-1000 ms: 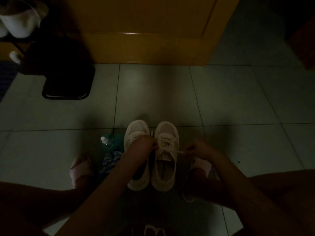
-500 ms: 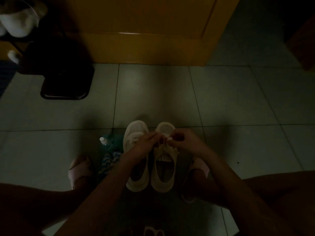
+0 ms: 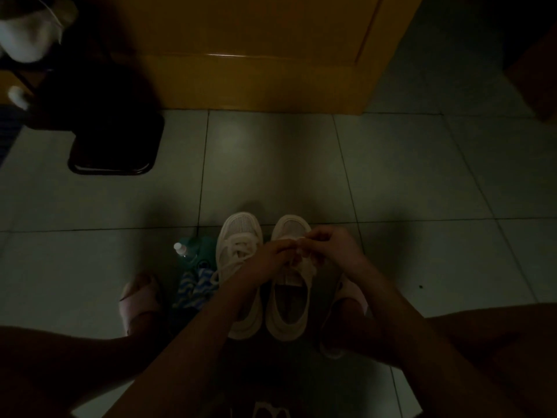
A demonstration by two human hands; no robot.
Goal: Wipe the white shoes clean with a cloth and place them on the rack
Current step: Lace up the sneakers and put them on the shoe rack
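Note:
Two white shoes stand side by side on the tiled floor, toes pointing away from me. The left shoe (image 3: 238, 236) is partly covered by my left forearm. Over the right shoe (image 3: 289, 309) my left hand (image 3: 271, 257) and my right hand (image 3: 334, 251) meet, and both pinch its white laces above the tongue. A blue-and-white patterned cloth (image 3: 193, 288) lies crumpled on the floor just left of the shoes. The room is dim.
A small bottle with a white cap (image 3: 184, 250) lies left of the shoes. My feet wear pink slippers (image 3: 138, 300) on either side. A dark stool (image 3: 114, 146) and a rack with white items (image 3: 27, 40) stand far left. A yellow door (image 3: 256, 55) is ahead.
A second ago my hands were apart, pulling the lace ends sideways. They have since come together over the right shoe's laces.

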